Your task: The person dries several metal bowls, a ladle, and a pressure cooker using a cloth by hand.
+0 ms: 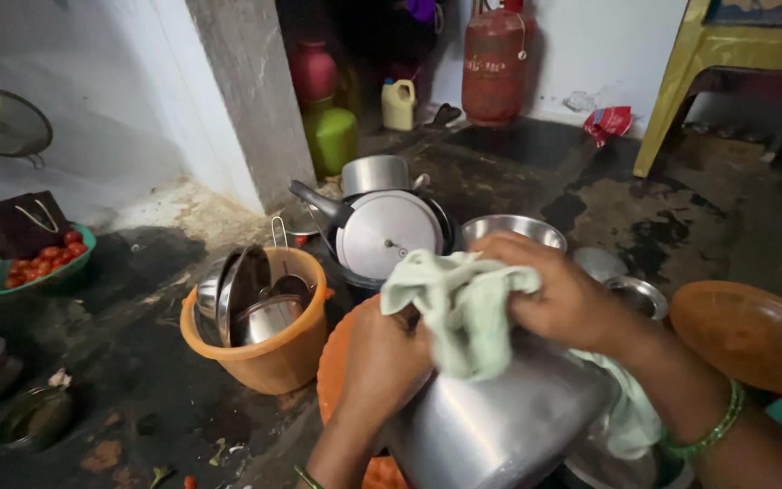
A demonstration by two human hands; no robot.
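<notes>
Pale green cloth (459,308) sits bunched under the right hand (558,299), fingers curled down over it, pressing it against the upper shoulder of a large steel pot (500,421). Left hand (382,362) closed around the pot's near side, fingers hidden behind the cloth, so exact grip cannot be told. Pot lies tilted, mouth end toward the hands, rounded body running down and right toward the wearer; long axis slants from upper left to lower right. Both hands touch it: right on top, left bracing the side, left slightly nearer the camera. Cloth tail hangs down behind the pot at right.

Outward: orange basin (341,362) directly under and behind the pot. Orange bucket (269,353) to the left, packed with steel dishes. Beyond, a steel kettle with lid (382,231) and steel bowl (513,231). Orange plate (753,330) at right. Red gas cylinder (495,63) far back; basket of tomatoes (42,258) far left on the wet floor (138,398).
</notes>
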